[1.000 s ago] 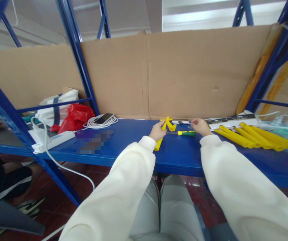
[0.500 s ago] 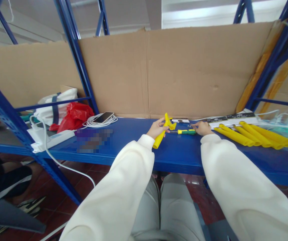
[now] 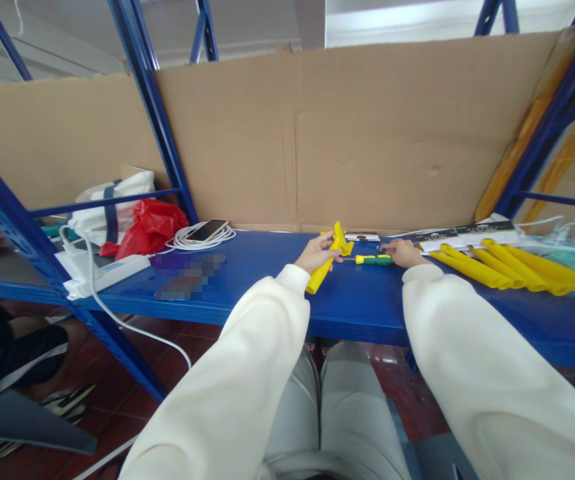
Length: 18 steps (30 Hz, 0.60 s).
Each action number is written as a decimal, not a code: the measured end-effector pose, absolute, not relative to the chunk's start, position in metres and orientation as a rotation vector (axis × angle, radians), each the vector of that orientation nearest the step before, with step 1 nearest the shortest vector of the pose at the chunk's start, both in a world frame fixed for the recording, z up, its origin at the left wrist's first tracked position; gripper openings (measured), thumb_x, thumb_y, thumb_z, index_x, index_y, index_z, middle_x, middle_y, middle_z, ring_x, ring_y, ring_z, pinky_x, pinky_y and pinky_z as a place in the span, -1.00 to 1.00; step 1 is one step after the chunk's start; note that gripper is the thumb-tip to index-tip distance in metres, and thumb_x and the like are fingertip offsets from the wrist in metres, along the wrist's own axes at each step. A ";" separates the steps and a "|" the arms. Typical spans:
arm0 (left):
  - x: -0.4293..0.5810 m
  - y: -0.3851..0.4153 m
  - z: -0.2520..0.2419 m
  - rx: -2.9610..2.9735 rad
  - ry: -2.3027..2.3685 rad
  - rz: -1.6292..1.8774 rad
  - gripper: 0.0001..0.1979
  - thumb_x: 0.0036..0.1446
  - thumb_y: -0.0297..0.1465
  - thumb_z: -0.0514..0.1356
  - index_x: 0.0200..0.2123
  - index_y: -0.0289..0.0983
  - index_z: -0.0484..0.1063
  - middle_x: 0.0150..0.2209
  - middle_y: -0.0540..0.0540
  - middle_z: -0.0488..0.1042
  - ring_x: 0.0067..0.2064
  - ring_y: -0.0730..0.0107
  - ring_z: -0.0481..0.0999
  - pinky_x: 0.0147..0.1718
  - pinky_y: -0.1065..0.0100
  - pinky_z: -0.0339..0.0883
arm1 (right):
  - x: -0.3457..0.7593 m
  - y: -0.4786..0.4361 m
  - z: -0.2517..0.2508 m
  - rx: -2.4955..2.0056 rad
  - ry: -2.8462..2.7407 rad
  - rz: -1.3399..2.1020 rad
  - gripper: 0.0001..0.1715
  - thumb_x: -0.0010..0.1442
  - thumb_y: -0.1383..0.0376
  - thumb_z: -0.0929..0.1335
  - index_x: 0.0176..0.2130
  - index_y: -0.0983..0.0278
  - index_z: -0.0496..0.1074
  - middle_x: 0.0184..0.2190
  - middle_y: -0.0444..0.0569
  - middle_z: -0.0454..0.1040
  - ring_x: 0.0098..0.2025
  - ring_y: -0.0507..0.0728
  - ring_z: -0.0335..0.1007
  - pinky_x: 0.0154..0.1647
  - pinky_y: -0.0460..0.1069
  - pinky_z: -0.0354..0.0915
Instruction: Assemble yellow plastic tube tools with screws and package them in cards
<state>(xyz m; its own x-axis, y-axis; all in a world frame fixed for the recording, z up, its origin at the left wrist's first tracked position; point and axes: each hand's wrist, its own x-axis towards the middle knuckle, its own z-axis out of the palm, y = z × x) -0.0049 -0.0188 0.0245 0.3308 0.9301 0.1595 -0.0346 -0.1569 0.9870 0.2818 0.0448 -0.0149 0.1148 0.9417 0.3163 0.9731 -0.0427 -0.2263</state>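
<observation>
My left hand [image 3: 313, 254] is closed around a yellow plastic piece [image 3: 321, 275], a tube-like handle with a forked head at its upper end. It is held tilted above the blue tabletop. Out to the right, my right hand [image 3: 401, 253] is low over the table, its fingertips drawn together at some tiny bits [image 3: 380, 248] that are too small to make out. Between the two hands lies a green and yellow screwdriver [image 3: 373, 260], its shaft toward my left hand. Behind it a small white and dark flat object [image 3: 362, 237] rests near the cardboard.
Several yellow tubes [image 3: 472, 268] lie at the right beside black and white packaging [image 3: 467, 235]. Leftward are a phone [image 3: 208, 231] on a coiled white cable, a red bag [image 3: 148, 227] and a power strip [image 3: 122, 270]. A cardboard wall [image 3: 367, 133] closes the back.
The view has shifted slightly. My left hand still grips the yellow piece, and my right fingertips stay at the same spot by the tiny bits.
</observation>
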 end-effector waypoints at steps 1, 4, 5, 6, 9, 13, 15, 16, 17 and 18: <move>-0.005 -0.019 0.024 1.463 0.867 1.068 -0.20 0.09 -0.68 0.27 0.39 -0.24 0.20 0.10 -0.30 0.52 -0.44 0.50 0.58 -0.63 0.56 0.32 | 0.282 0.045 -0.014 -2.021 -1.869 -0.109 -0.62 0.24 0.32 0.36 -0.01 0.10 0.65 0.11 0.04 0.54 0.20 0.34 0.36 0.24 0.20 0.30; -0.005 -0.019 0.024 1.470 0.864 1.067 -0.19 0.09 -0.68 0.26 0.39 -0.25 0.19 0.10 -0.32 0.52 -0.45 0.51 0.57 -0.64 0.56 0.31 | 0.282 0.046 -0.014 -2.034 -1.894 -0.090 -0.63 0.24 0.33 0.36 -0.03 0.13 0.66 0.08 0.06 0.56 0.19 0.35 0.38 0.24 0.20 0.30; -0.005 -0.019 0.024 1.473 0.862 1.067 -0.19 0.08 -0.67 0.27 0.40 -0.26 0.19 0.10 -0.32 0.52 -0.44 0.51 0.57 -0.64 0.56 0.32 | 0.283 0.047 -0.014 -2.027 -1.895 -0.090 -0.65 0.23 0.33 0.36 -0.05 0.13 0.67 0.06 0.05 0.58 0.18 0.34 0.39 0.24 0.20 0.30; -0.005 -0.018 0.024 1.476 0.861 1.067 -0.18 0.08 -0.67 0.27 0.40 -0.25 0.18 0.10 -0.32 0.52 -0.44 0.50 0.57 -0.64 0.56 0.32 | 0.284 0.048 -0.015 -2.006 -1.894 -0.094 -0.67 0.22 0.31 0.37 -0.08 0.12 0.68 0.03 0.04 0.60 0.16 0.33 0.41 0.22 0.18 0.32; -0.005 -0.018 0.023 1.482 0.858 1.071 -0.17 0.08 -0.67 0.28 0.40 -0.23 0.18 0.12 -0.32 0.51 -0.44 0.51 0.57 -0.63 0.56 0.33 | 0.288 0.053 -0.018 -1.893 -1.886 -0.092 -0.76 0.18 0.26 0.42 -0.18 0.10 0.69 -0.11 -0.02 0.65 0.04 0.25 0.49 0.15 0.10 0.38; -0.005 -0.019 0.024 1.481 0.860 1.073 -0.18 0.09 -0.70 0.24 0.40 -0.24 0.18 0.16 -0.34 0.47 -0.49 0.55 0.55 -0.65 0.54 0.31 | 0.291 0.057 -0.020 -1.826 -1.881 0.000 -0.80 0.15 0.21 0.44 -0.25 0.17 0.69 -0.21 -0.01 0.67 -0.06 0.19 0.55 0.08 0.01 0.41; -0.005 -0.020 0.024 1.476 0.863 1.072 -0.20 0.10 -0.71 0.22 0.40 -0.25 0.18 0.16 -0.35 0.47 -0.49 0.56 0.54 -0.65 0.54 0.31 | 0.290 0.058 -0.018 -1.826 -1.880 0.049 -0.81 0.14 0.22 0.44 -0.27 0.20 0.69 -0.23 0.01 0.67 -0.09 0.18 0.57 0.06 0.00 0.41; -0.005 -0.020 0.025 1.474 0.865 1.072 -0.21 0.10 -0.71 0.21 0.39 -0.26 0.18 0.15 -0.35 0.47 -0.49 0.56 0.54 -0.65 0.54 0.31 | 0.290 0.057 -0.018 -1.819 -1.882 0.068 -0.81 0.14 0.22 0.45 -0.28 0.22 0.69 -0.24 0.02 0.68 -0.11 0.17 0.57 0.04 -0.01 0.42; -0.005 -0.020 0.024 1.473 0.868 1.073 -0.21 0.10 -0.71 0.21 0.39 -0.27 0.19 0.15 -0.35 0.48 -0.49 0.56 0.54 -0.64 0.54 0.31 | 0.289 0.057 -0.017 -1.808 -1.883 0.082 -0.81 0.13 0.22 0.45 -0.28 0.23 0.69 -0.25 0.03 0.68 -0.12 0.17 0.58 0.02 -0.02 0.42; -0.005 -0.020 0.024 1.474 0.871 1.074 -0.22 0.10 -0.71 0.22 0.39 -0.26 0.20 0.14 -0.34 0.49 -0.49 0.56 0.55 -0.64 0.54 0.31 | 0.288 0.056 -0.016 -1.799 -1.884 0.092 -0.81 0.12 0.22 0.46 -0.29 0.24 0.68 -0.27 0.03 0.68 -0.14 0.17 0.58 -0.01 -0.02 0.43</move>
